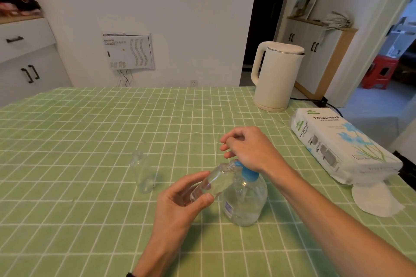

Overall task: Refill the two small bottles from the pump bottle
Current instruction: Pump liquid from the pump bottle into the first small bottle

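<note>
A green checked tablecloth (pixel 94 186) is covering the table, with a cream kettle (pixel 275 75) standing at the far right and a tissue pack (pixel 342 144) lying nearer along the right edge. The clear pump bottle (pixel 246 198) is standing upright near the middle. The right hand (pixel 249 149) is resting on its blue pump head (pixel 246 172), fingers loosely curled. The left hand (pixel 180 202) is pinching one small bottle (pixel 212 183) between thumb and fingers, tilting its mouth against the pump. The second small bottle (pixel 141 173) is standing apart to the left.
</note>
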A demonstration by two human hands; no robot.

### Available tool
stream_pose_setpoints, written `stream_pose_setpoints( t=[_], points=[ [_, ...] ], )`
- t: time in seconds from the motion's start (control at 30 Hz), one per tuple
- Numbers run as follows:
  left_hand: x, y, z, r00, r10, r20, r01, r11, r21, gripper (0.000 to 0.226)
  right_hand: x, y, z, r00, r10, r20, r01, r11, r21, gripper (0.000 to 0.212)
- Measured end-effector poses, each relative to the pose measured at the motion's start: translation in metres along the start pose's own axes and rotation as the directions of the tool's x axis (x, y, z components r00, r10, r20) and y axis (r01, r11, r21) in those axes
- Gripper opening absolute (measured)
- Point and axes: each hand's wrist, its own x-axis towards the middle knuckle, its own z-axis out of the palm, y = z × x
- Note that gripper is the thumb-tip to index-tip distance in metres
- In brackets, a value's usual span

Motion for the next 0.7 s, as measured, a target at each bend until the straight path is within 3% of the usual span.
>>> stream_pose_setpoints(
  t=[0.7],
  points=[
    [-0.0001, 0.0, -0.0001, 1.0, 0.009, 0.002, -0.009, 1.0, 0.028, 0.052, -0.0006, -0.0006, -0.0001, 1.0, 0.001, 0.009, -0.001, 1.0, 0.013, 0.02]
  ],
)
